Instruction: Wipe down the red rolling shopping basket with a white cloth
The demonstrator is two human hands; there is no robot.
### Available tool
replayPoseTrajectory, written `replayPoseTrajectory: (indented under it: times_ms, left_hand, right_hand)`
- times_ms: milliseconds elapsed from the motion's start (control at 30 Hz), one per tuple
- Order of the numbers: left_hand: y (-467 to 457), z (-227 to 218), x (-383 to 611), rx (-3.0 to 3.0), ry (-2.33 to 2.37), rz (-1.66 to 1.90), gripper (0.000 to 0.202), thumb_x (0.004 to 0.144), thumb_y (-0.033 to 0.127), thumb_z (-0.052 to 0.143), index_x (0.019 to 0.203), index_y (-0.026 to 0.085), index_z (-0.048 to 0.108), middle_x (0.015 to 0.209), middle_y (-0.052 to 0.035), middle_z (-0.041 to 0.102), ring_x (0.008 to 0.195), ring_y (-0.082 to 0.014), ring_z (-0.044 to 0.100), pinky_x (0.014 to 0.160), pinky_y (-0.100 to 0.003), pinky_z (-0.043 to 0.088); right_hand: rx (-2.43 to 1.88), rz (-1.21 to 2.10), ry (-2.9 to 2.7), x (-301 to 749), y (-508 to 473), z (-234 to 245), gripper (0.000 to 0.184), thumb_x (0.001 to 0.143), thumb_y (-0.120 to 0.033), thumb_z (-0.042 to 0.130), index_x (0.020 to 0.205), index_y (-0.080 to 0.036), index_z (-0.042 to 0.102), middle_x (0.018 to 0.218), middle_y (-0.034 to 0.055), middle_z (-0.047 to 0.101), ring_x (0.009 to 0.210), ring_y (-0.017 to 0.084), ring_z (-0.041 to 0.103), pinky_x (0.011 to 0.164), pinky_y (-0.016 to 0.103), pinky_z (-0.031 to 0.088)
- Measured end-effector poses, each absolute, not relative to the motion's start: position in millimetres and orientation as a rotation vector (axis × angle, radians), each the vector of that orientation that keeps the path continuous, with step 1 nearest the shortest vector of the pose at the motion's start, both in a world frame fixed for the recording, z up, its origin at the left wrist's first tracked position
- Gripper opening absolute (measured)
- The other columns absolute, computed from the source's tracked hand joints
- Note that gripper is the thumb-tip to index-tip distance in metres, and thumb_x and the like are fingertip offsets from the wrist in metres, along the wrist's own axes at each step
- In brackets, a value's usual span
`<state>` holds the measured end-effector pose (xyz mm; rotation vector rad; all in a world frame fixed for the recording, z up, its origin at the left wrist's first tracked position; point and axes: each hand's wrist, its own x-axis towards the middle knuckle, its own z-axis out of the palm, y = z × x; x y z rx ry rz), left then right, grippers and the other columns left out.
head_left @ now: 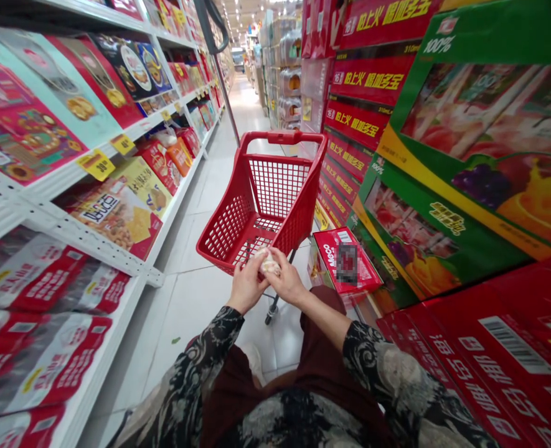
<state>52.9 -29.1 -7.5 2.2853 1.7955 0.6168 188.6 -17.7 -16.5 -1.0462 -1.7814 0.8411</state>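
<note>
Both of my hands meet low in the middle of the head view, around a small crumpled whitish bundle (269, 264) with pale yellowish patches; whether it is cloth, paper or a wrapped item I cannot make out. My left hand (248, 285) closes on its left side and my right hand (288, 279) on its right. Just beyond them stands a red plastic shopping cart (282, 139) with grid walls, and the bundle overlaps its near rim in view. Inside, the cart's basket shows only its bare slotted floor.
White shelves (139, 274) with boxed and bagged snacks run along the left. Stacked red drink cartons (354, 121) and green juice boxes (447, 205) line the right. A red Meco box (347, 258) sits low beside the cart. A grey pole (226, 93) rises behind the cart's left side.
</note>
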Motion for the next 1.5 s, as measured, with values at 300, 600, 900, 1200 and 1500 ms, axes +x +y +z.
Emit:
replayPoseTrajectory:
  times_ms: [300, 600, 900, 1200, 1500]
  left_hand:
    - [-25.7, -7.4, 50.5, 2.070, 1.917, 0.790, 0.041, 0.070, 0.016, 0.053, 0.110, 0.022, 0.054, 0.116, -0.0028, 0.062, 0.104, -0.0191, 0.057, 0.093, -0.035, 0.037]
    - [-31.0, -4.7, 48.0, 2.042, 1.923, 0.761, 0.039, 0.069, 0.017, 0.055, 0.107, 0.023, 0.055, 0.114, -0.0019, 0.063, 0.099, -0.0182, 0.058, 0.090, -0.034, 0.039]
    - [-31.4, -0.8, 59.2, 1.946, 1.968, 0.746, 0.040, 0.072, 0.021, 0.052, 0.112, 0.023, 0.053, 0.113, -0.0024, 0.064, 0.095, -0.0190, 0.060, 0.091, -0.037, 0.038]
    - [-25.1, 4.4, 42.5, 1.898, 1.736, 0.671, 0.059, 0.067, 0.015, 0.051, 0.125, 0.021, 0.042, 0.105, -0.0042, 0.066, 0.090, -0.0190, 0.062, 0.082, -0.033, 0.045]
    - [-9.4, 1.0, -22.7, 2.104, 1.824, 0.336, 0.060, 0.066, 0.039, 0.066, 0.121, 0.023, 0.049, 0.124, -0.0091, 0.056, 0.119, -0.0287, 0.046, 0.103, -0.052, 0.023]
  right_hand:
    - [-2.044, 0.246, -1.921, 372.5, 21.0, -103.8, 0.036, 0.078, -0.018, 0.043, 0.108, -0.019, 0.064, 0.139, 0.0115, 0.037, 0.128, 0.032, 0.031, 0.102, 0.050, 0.027]
    - [-2.321, 0.174, -2.098, 418.9, 33.2, -149.4, 0.044, 0.081, -0.022, 0.042, 0.124, -0.026, 0.050, 0.144, 0.0116, 0.027, 0.131, 0.034, 0.023, 0.098, 0.058, 0.026]
    - [-1.539, 0.385, -1.924, 327.1, 11.4, -85.1, 0.039, 0.081, -0.018, 0.040, 0.116, -0.015, 0.056, 0.131, 0.0123, 0.045, 0.120, 0.024, 0.044, 0.100, 0.042, 0.037]
    - [-0.858, 0.609, -2.051, 181.8, -18.4, -16.4, 0.041, 0.079, -0.021, 0.053, 0.120, -0.018, 0.052, 0.131, 0.0120, 0.045, 0.123, 0.021, 0.040, 0.102, 0.040, 0.035]
    - [-1.031, 0.384, -1.709, 195.4, 25.9, 3.9, 0.039, 0.074, -0.005, 0.044, 0.108, -0.018, 0.059, 0.117, 0.0084, 0.054, 0.112, 0.018, 0.048, 0.099, 0.034, 0.039]
